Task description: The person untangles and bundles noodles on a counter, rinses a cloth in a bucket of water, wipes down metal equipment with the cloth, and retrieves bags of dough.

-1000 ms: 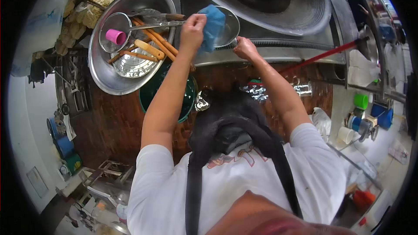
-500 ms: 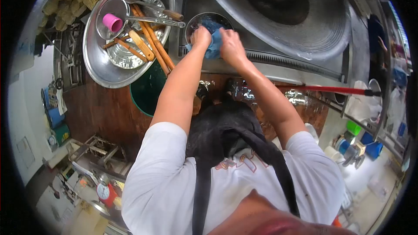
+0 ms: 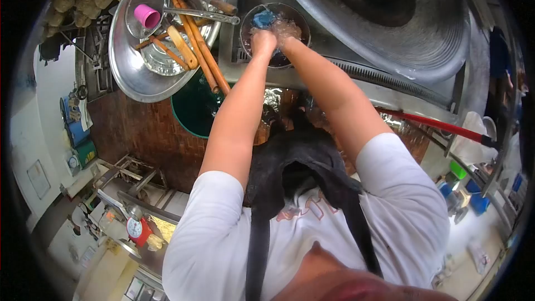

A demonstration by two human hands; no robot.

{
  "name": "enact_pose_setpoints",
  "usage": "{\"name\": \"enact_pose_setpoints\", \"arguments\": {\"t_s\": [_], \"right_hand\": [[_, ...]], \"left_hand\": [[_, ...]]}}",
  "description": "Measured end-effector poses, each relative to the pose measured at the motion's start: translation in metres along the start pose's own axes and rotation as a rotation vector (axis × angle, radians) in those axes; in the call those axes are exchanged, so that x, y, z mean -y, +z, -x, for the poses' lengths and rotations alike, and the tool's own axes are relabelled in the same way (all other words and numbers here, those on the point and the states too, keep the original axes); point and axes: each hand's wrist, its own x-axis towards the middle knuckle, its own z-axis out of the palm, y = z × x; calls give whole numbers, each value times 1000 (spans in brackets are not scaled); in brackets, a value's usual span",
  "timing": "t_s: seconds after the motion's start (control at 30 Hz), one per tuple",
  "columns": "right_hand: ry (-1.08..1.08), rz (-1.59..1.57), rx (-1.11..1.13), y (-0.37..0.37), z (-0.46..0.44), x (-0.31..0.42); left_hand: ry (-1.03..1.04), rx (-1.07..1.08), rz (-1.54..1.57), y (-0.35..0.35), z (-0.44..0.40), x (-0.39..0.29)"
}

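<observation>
A round metal bowl of water [image 3: 304,22] stands on the steel counter, and both my hands are down in it. My left hand [image 3: 264,43] is closed on a wet blue cloth [image 3: 263,19], which bunches up just beyond the knuckles. My right hand [image 3: 287,34] is beside it, under rippling water, so its fingers are hidden. To the left is a big metal basin [image 3: 123,72] holding a pink cup [image 3: 147,16], a long-handled strainer [image 3: 209,15] and several wooden-handled tools [image 3: 196,44].
A very large metal wok [image 3: 429,50] fills the counter to the right. Below the counter edge are a green tub [image 3: 192,111] and a red pole [image 3: 440,124]. A red scale [image 3: 138,228] stands at lower left. The wooden floor [image 3: 134,128] looks wet near my feet.
Both hands have gone from holding the blue cloth up over the bowl to dipping down into the water with it. The view has shifted slightly.
</observation>
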Motion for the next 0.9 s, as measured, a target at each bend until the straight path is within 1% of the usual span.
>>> {"name": "enact_pose_setpoints", "arguments": {"t_s": [0.03,0.07,0.17,0.2,0.3,0.33,0.37,0.43,0.47,0.5,0.57,0.6,0.63,0.7,0.73,0.77,0.83,0.9], "right_hand": [[-26,27,10,-2,-1,3],[-75,171,90,-6,3,-2],[-4,-22,-309,35,-12,-22],[75,-72,-186,7,6,-13],[291,-971,-121,-15,34,-3],[273,-1248,-223,-5,25,-2],[232,-1522,-327,6,15,-2],[-60,-1446,-590,-6,46,37],[-179,-1142,-693,-8,52,47],[-207,-943,-675,-27,70,57],[-211,24,-850,-38,37,28],[-115,-258,-773,-54,54,30],[-211,-145,-818,-50,54,28],[-399,83,-897,-21,51,13],[-393,-79,-819,-16,58,7],[-378,-241,-750,-10,64,0],[-123,6,-488,-15,86,1],[-71,49,-289,-12,71,1]], "left_hand": [[11,43,-14,3,-4,3],[178,-30,-68,5,-7,6],[-31,-147,227,-24,8,-17],[19,-139,306,-22,1,-12],[-103,154,1537,-53,23,-29],[-183,63,1421,-89,55,-48],[-145,111,1400,-84,48,-41],[-70,214,1355,-62,25,-22],[-193,203,1268,-86,50,-36],[-178,189,1190,-81,45,-40],[-171,150,1037,-60,36,-40],[89,14,844,-56,43,-39],[177,-53,707,-59,41,-37],[536,-52,193,-77,22,-23],[287,-167,370,-79,23,-28],[322,-173,327,-87,21,-28],[595,-238,139,-92,21,-24],[566,-167,-26,-74,14,-22]]}}
